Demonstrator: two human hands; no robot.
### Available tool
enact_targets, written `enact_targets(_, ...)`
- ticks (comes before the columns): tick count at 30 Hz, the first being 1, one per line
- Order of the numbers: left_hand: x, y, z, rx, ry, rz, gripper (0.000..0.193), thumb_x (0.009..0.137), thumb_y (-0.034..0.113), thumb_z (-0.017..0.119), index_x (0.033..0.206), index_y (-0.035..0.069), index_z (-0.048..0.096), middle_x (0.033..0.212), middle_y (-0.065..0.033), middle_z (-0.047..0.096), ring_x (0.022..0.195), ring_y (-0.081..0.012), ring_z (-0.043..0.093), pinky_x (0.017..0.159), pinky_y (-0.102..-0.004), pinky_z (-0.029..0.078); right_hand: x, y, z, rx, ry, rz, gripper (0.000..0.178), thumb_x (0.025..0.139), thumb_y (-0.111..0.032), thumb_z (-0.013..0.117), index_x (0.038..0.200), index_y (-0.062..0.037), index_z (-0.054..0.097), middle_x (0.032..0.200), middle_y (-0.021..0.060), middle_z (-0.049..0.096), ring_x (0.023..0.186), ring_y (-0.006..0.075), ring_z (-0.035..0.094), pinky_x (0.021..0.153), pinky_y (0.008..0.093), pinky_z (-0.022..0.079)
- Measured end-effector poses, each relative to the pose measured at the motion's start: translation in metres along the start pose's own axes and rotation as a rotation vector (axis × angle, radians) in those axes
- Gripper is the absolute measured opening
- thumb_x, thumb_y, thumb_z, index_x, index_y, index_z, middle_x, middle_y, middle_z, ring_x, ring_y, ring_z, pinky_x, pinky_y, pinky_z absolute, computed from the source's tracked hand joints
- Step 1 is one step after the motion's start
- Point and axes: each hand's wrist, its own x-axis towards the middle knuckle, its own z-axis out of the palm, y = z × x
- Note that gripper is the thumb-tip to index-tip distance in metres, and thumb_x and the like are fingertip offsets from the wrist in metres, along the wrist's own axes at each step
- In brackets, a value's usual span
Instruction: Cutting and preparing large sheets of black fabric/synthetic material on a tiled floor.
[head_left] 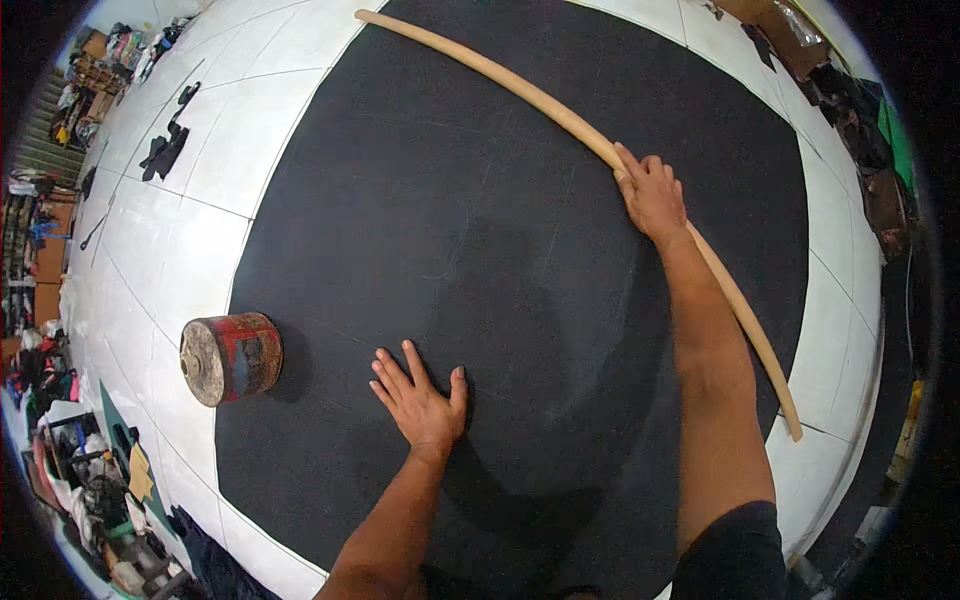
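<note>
A large black sheet (pixel 400 220) lies spread over a white tiled surface. My left hand (pixel 418 398) rests flat on it near the middle, fingers spread, holding nothing. Farther off to the right, my right hand (pixel 652 195) has its fingers over a long tan rod (pixel 520 88), gripping it around its middle. The rod, bowed by the lens, runs from the sheet's far left corner to its right edge. My right forearm passes close beside the rod's near half. On the sheet's left edge stands a worn red can (pixel 250 355) with a rusty top, apart from my left hand.
White tiles (pixel 200 230) surround the sheet. Black scraps (pixel 167 150) lie on them at the far left. Piled cloth and clutter (pixel 95 490) line the left side. At the right rim are dark bags or bundles (pixel 880 200) and a green piece of material (pixel 895 140).
</note>
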Motion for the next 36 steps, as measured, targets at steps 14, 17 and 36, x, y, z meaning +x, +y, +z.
enact_targets(14, -0.005, -0.005, -0.007, -0.018, 0.05, -0.001, 0.082, 0.09, 0.047, 0.056, 0.151, 0.003, 0.024, 0.156, -0.0298, 0.012, 0.146, -0.0454, 0.006, 0.116, -0.0583, 0.006, -0.264, -0.088, -0.063, 0.255, -0.197, -0.274, 0.046, 0.092, -0.032, 0.061, 0.138, -0.0284, 0.054, 0.103, 0.0059, 0.053, 0.093, 0.0245, 0.05, 0.08, 0.0397, 0.038)
enact_targets(17, -0.001, 0.0, 0.004, -0.025, 0.041, -0.055, 0.078, 0.088, 0.041, 0.058, 0.148, 0.001, 0.029, 0.154, -0.0306, 0.016, 0.144, -0.047, 0.013, 0.116, -0.0589, 0.008, -0.221, -0.085, -0.045, 0.234, -0.175, -0.216, 0.045, 0.093, -0.031, 0.06, 0.137, -0.028, 0.054, 0.103, 0.0056, 0.054, 0.094, 0.0252, 0.051, 0.08, 0.0409, 0.038)
enact_targets(36, 0.157, 0.176, 0.019, -0.133, 0.169, 0.257, 0.076, 0.091, 0.046, 0.05, 0.148, 0.0, 0.032, 0.154, -0.0318, 0.02, 0.144, -0.0471, 0.017, 0.116, -0.0588, 0.009, 0.111, 0.027, 0.03, 0.056, -0.034, -0.013, 0.047, 0.095, -0.034, 0.056, 0.142, -0.0335, 0.048, 0.11, 0.0072, 0.055, 0.101, 0.0266, 0.053, 0.089, 0.0424, 0.041)
